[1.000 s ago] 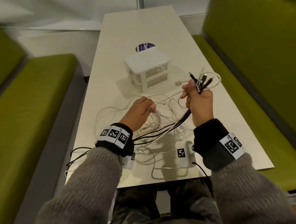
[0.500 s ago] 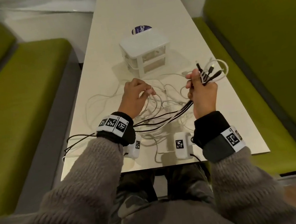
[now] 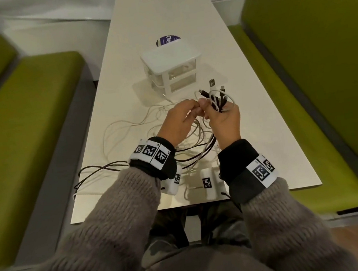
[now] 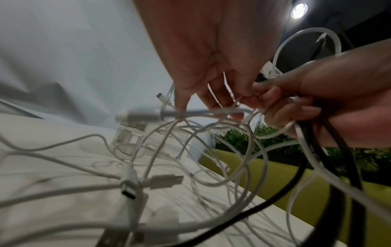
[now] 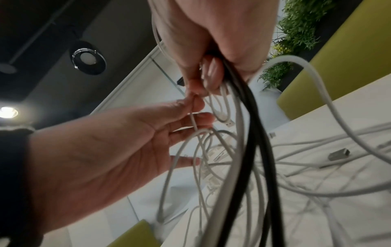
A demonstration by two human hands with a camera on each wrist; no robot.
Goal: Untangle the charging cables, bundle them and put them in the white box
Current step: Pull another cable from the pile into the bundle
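Sleeves: grey knit sleeves (image 3: 119, 207) filled the near edge of the head view; each wrist carried a black band with white square-coded tags (image 3: 152, 152).
Wrist units: two white tagged camera blocks (image 3: 207, 182) hung under the wrists over the near table edge.
Table: long white table (image 3: 274, 147) ran away from the person, between two green benches (image 3: 28, 120).
Black cables: black cables (image 3: 102, 168) trailed off the near left table edge, passed under the left wrist and rose into the right fist.
White cables: loose tangle of thin white cables (image 3: 128, 125) lay on the table under and left of both hands; several plug ends showed in the left wrist view (image 4: 129, 189).
Right hand: right hand (image 3: 224, 119) was raised above the table, fingers curled tight round a bunch of black and white cables (image 5: 247, 100); connector ends (image 3: 212, 83) stuck up out of the fist, with a white loop beside them.
Left hand: left hand (image 3: 177, 120) was just beside the right, touching it; thumb and forefinger (image 5: 190, 105) pinched one thin white cable (image 5: 193, 122) at the right hand's fingertips, the other fingers spread and nearly straight.
White box: white box (image 3: 171, 67), a small two-drawer unit with clear drawer fronts, stood on the table just beyond the hands, apart from them; drawers looked shut, contents too unclear to tell.
Sticker: round dark sticker (image 3: 168, 40) lay on the table just behind the box.
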